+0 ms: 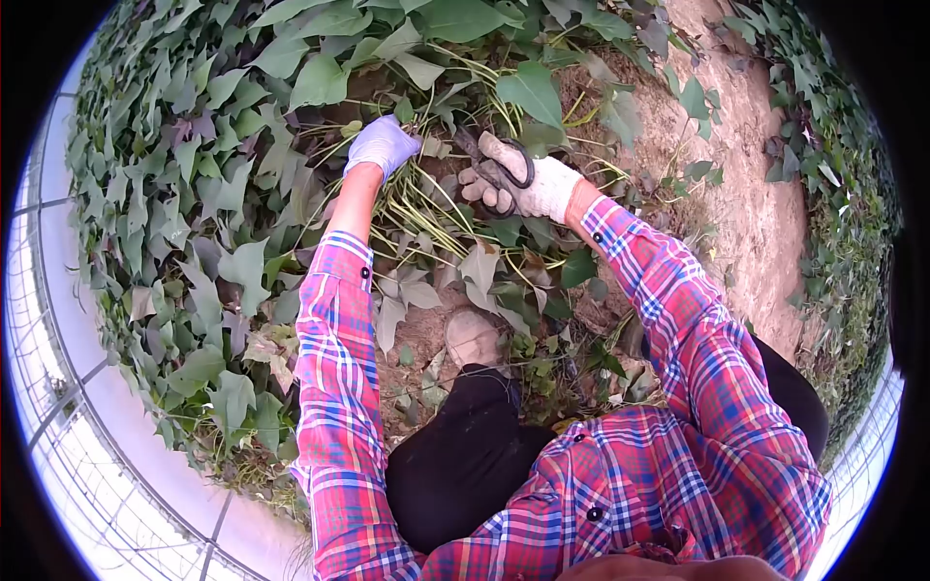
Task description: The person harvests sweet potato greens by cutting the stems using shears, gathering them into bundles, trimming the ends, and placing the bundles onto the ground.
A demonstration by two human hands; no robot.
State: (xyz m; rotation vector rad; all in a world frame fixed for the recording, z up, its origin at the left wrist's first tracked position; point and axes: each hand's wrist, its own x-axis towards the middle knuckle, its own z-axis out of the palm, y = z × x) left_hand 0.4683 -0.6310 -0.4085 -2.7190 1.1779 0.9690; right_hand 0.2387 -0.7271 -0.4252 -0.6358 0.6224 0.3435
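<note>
Head view: green stems (418, 201) between left hand (382, 148), tight around some, and right hand (531, 186), around scissors (530, 172).

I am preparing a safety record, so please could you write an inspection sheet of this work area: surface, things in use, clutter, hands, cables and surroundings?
Surface: bare brown soil shows at right; leafy vines cover much of the rest.
Things in use: black-handled scissors and a bunch of green stems.
Clutter: drooping, dull leaves below the stems in the picture.
Hands: left hand, lilac-gloved, closed at the stems; right hand, pale-gloved, holds the scissors by the handles.
Cables: nothing seen.
Surroundings: a pale gridded structure towards the left edge; more foliage beyond the soil at right.
</note>
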